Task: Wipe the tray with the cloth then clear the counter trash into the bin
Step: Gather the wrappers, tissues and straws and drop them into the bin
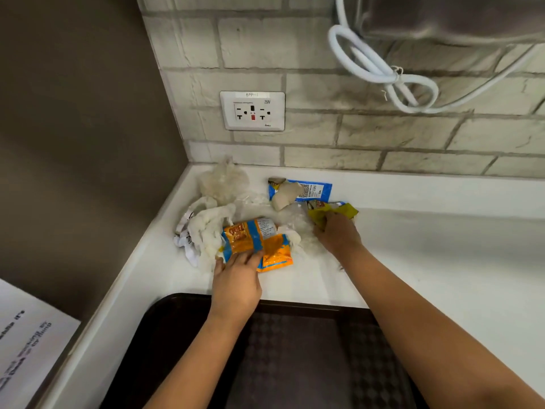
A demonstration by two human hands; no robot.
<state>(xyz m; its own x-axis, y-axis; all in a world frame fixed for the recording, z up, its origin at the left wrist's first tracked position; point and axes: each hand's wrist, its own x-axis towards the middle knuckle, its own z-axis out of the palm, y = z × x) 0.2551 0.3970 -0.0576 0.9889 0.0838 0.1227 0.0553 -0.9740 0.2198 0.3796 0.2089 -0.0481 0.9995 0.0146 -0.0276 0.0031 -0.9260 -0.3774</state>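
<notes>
Trash-clearing step under way, judging by both hands among the litter on the white counter (pixel 413 261).

Left: crumpled tissues (pixel 206 228), then left hand (pixel 236 278), straight fingers pressed on the orange wrapper (pixel 256 240).

Middle: dark tray (pixel 295 349) nearest, no cloth visible; blue wrapper (pixel 309 191) by the wall.

Right: right hand (pixel 337 231) curled around the yellow-green wrapper (pixel 330 214).

Probably next: gather everything in one bundle. Bin unseen; loose clear plastic film (pixel 295 219) likely to slip.
</notes>
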